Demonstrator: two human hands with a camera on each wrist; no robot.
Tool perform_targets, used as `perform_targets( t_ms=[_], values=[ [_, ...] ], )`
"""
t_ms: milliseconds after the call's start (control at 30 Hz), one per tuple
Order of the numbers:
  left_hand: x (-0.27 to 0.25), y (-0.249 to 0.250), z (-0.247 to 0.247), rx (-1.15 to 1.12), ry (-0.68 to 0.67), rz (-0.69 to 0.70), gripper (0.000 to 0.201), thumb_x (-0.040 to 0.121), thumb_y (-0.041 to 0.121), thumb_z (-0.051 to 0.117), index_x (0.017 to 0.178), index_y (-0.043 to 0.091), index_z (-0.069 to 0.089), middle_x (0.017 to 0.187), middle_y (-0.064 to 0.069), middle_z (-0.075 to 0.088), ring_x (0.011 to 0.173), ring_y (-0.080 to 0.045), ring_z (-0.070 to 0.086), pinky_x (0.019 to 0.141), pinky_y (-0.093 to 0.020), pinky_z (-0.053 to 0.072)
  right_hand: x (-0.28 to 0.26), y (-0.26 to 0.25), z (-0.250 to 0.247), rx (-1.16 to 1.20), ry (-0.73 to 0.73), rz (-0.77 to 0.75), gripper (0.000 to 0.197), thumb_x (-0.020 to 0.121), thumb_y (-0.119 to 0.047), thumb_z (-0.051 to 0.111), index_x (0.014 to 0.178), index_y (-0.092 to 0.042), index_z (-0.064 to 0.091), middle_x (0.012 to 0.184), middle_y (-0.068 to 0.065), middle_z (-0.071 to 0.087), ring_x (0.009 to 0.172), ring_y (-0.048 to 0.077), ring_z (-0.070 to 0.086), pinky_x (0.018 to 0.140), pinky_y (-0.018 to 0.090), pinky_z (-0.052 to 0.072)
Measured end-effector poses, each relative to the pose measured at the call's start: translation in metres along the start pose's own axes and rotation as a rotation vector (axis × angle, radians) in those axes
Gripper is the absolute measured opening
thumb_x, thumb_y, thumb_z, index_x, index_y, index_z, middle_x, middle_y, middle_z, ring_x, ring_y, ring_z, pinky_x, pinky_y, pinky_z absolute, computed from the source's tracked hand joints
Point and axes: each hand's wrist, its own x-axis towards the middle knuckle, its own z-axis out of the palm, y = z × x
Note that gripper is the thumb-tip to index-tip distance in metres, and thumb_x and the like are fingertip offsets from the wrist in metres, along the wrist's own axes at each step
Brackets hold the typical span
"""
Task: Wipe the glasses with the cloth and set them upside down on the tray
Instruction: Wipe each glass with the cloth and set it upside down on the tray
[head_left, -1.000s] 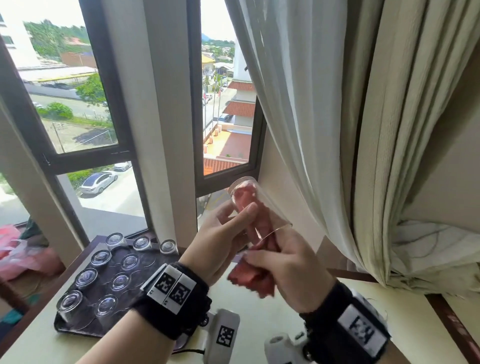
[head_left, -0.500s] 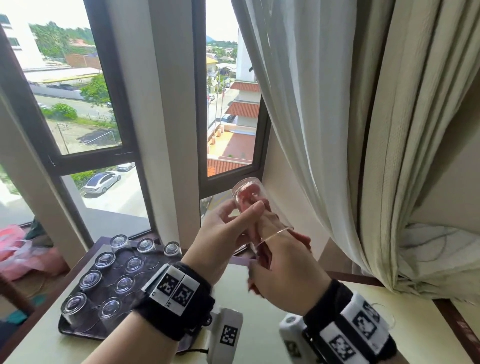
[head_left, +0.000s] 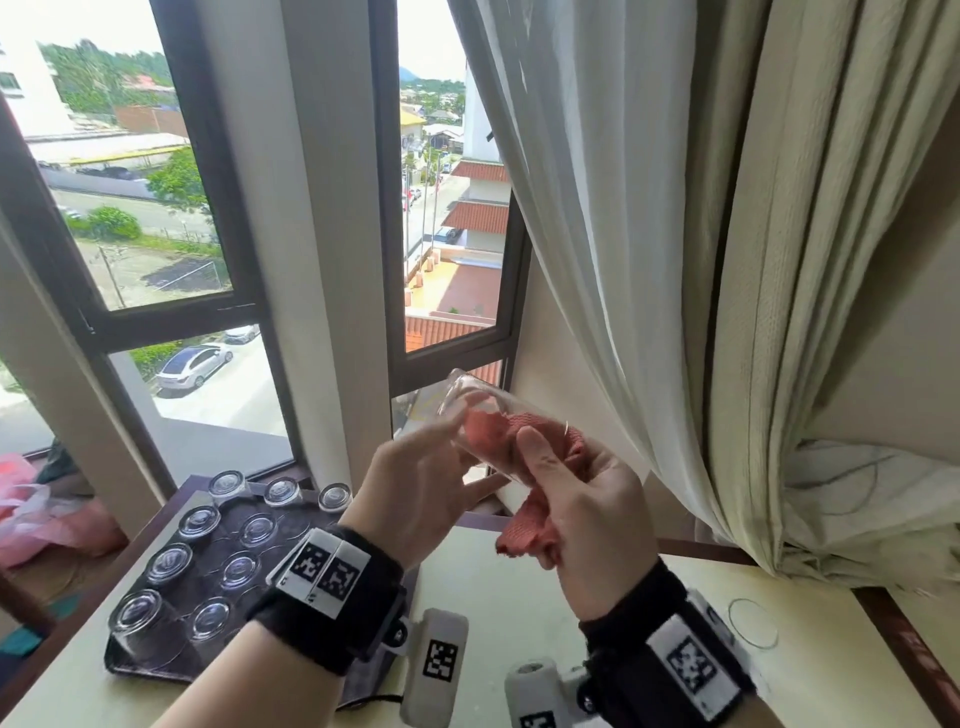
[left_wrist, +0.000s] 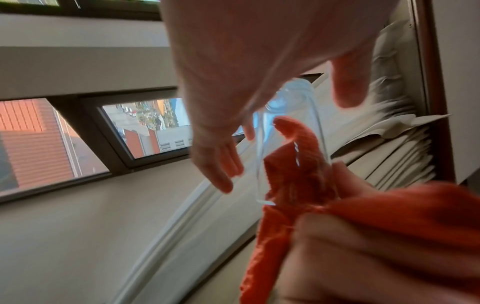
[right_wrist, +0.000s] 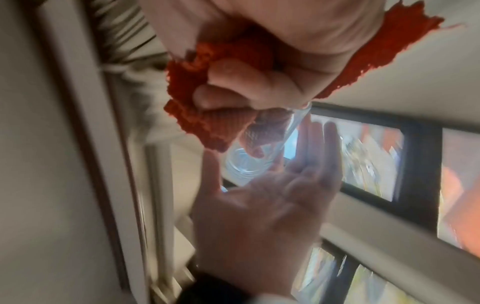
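Note:
I hold a clear glass (head_left: 475, 400) in the air before the window, tilted with its base up and to the left. A red cloth (head_left: 524, 525) is stuffed into its mouth, and the rest hangs below my right hand (head_left: 571, 499). That hand grips the cloth, its thumb lying on the outside of the glass. My left hand (head_left: 426, 467) lies along the glass with straight fingers. The right wrist view shows the left palm (right_wrist: 259, 205) spread beside the glass (right_wrist: 246, 162). Several glasses (head_left: 171, 564) stand upside down on the dark tray (head_left: 135, 670).
The tray sits at the left of the cream table (head_left: 498, 597). A clear round rim (head_left: 753, 623) shows on the table at the right. Curtains (head_left: 675, 260) hang close on the right, and the window frame (head_left: 389, 260) stands right behind the glass.
The glass has tipped further over to the left. My right hand has turned, and its thumb now lies on the glass's outside. The left fingers have straightened.

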Motion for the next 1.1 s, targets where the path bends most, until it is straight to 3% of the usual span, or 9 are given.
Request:
perform_targets(
  t_ms=[100,233,500,700,800,867,967,1033,1100],
  values=[
    [0.008,0.005,0.007,-0.044,0.186,-0.063,0.091,0.08,0.079,0.068,0.141,0.013,0.058,0.135,-0.022,0.068,0.124,-0.037,0.07,0.105,-0.048,0.058,-0.008,0.006,0.005,-0.38,0.101,-0.293,0.041,0.081,-0.057,0.073,0.095,-0.018,0.068,0.07,-0.007,0.069,0.059,0.006,0.067,0.052,0.015,0.051],
    [0.014,0.009,0.01,-0.097,0.226,-0.068,0.069,0.085,0.058,0.073,0.13,0.008,0.067,0.13,-0.03,0.068,0.125,-0.044,0.067,0.096,-0.039,0.063,-0.007,0.012,0.003,-0.507,0.085,-0.401,0.048,0.082,-0.063,0.069,0.101,-0.02,0.063,0.081,-0.01,0.071,0.073,0.005,0.071,0.067,0.018,0.059],
    [0.009,-0.006,0.007,-0.261,0.072,0.023,0.093,0.085,0.055,0.084,0.142,-0.012,0.052,0.128,-0.029,0.056,0.124,-0.048,0.055,0.12,-0.061,0.04,-0.014,-0.022,-0.009,0.879,-0.568,0.294,0.038,0.087,0.007,0.069,0.124,0.008,0.058,0.067,0.009,0.058,0.047,0.009,0.057,0.039,0.017,0.047],
    [0.005,-0.003,-0.001,-0.3,-0.143,0.096,0.078,0.09,0.036,0.084,0.151,0.001,0.049,0.149,-0.028,0.045,0.131,-0.039,0.046,0.12,-0.052,0.038,-0.027,-0.029,-0.007,1.08,-0.807,0.146,0.028,0.097,-0.001,0.049,0.112,0.016,0.064,0.088,0.018,0.074,0.067,0.004,0.058,0.061,0.014,0.054],
    [0.006,0.004,0.003,-0.253,-0.122,0.058,0.075,0.085,0.049,0.086,0.138,0.002,0.06,0.132,-0.028,0.052,0.111,-0.036,0.057,0.103,-0.051,0.046,-0.028,-0.021,-0.009,0.455,-0.662,0.136,0.048,0.076,0.003,0.065,0.122,0.005,0.052,0.087,0.025,0.069,0.055,0.029,0.068,0.043,0.027,0.052],
    [0.006,0.007,0.004,-0.145,-0.035,0.05,0.064,0.08,0.052,0.088,0.12,0.006,0.072,0.113,-0.024,0.065,0.096,-0.033,0.066,0.092,-0.047,0.053,-0.03,-0.015,-0.01,-0.33,-0.485,-0.141,0.03,0.077,0.004,0.064,0.093,-0.021,0.061,0.074,-0.003,0.066,0.054,0.025,0.064,0.045,0.03,0.05],
    [0.005,0.012,0.003,0.118,0.116,0.021,0.05,0.085,0.046,0.085,0.104,0.001,0.077,0.095,-0.021,0.076,0.087,-0.035,0.076,0.084,-0.044,0.065,-0.023,-0.008,-0.005,-1.27,-0.464,-0.469,0.079,0.088,-0.003,0.053,0.15,-0.048,0.035,0.152,-0.029,0.042,0.09,0.013,0.07,0.085,0.034,0.059],
    [0.003,0.012,0.0,0.213,0.14,0.008,0.048,0.087,0.041,0.08,0.108,-0.002,0.076,0.097,-0.024,0.077,0.089,-0.037,0.078,0.083,-0.043,0.067,-0.02,0.0,-0.005,-1.318,-0.364,-0.477,0.099,0.09,0.0,0.049,0.163,-0.045,0.0,0.166,-0.027,0.006,0.113,0.017,0.07,0.101,0.031,0.055],
    [0.001,0.007,-0.004,0.133,0.109,-0.004,0.054,0.089,0.04,0.08,0.112,-0.008,0.071,0.105,-0.029,0.074,0.09,-0.036,0.076,0.085,-0.042,0.066,-0.019,0.002,-0.004,-0.92,-0.417,-0.344,0.084,0.091,0.006,0.049,0.159,-0.037,0.029,0.153,-0.004,0.055,0.104,0.022,0.074,0.089,0.039,0.063]
  ],
)
